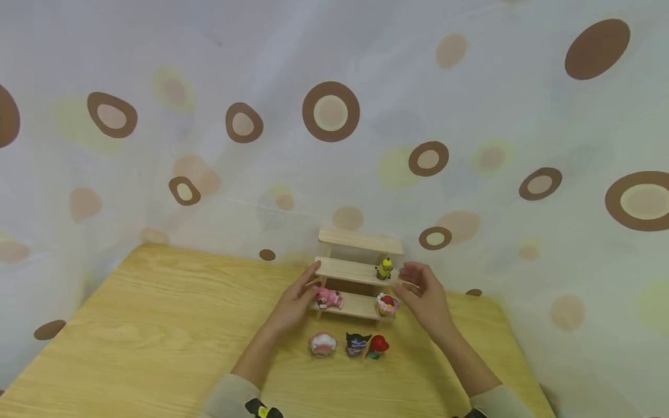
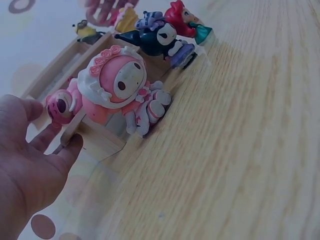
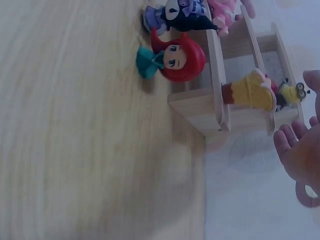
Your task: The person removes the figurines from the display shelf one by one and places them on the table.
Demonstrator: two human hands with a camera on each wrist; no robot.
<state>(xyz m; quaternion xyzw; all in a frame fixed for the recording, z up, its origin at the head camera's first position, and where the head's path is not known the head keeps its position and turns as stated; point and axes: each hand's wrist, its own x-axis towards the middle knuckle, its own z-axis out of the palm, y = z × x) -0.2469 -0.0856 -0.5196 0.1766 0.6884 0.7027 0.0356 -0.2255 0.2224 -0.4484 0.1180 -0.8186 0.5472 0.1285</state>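
Note:
A three-tier wooden display stand [image 1: 360, 239] is between both hands. My left hand [image 1: 291, 306] touches its left end beside a pink bear figure [image 1: 329, 298] on the lowest tier. In the left wrist view its fingers [image 2: 67, 155] lie at the step's end; whether the thumb touches the bear is unclear. My right hand [image 1: 431, 299], fingers slightly bent, holds nothing at the stand's right end. Near it are a yellow minion figure [image 1: 385, 269] on the middle tier and a cupcake-like toy [image 3: 250, 92] on the lowest tier.
Before the stand, a pink figure with a white bonnet [image 2: 120, 80], a black-hooded figure [image 1: 357, 343] and a red-haired figure [image 3: 177, 57] stand in a row on the wooden table [image 1: 157, 337]. A dotted sheet [image 1: 282, 69] hangs behind the table.

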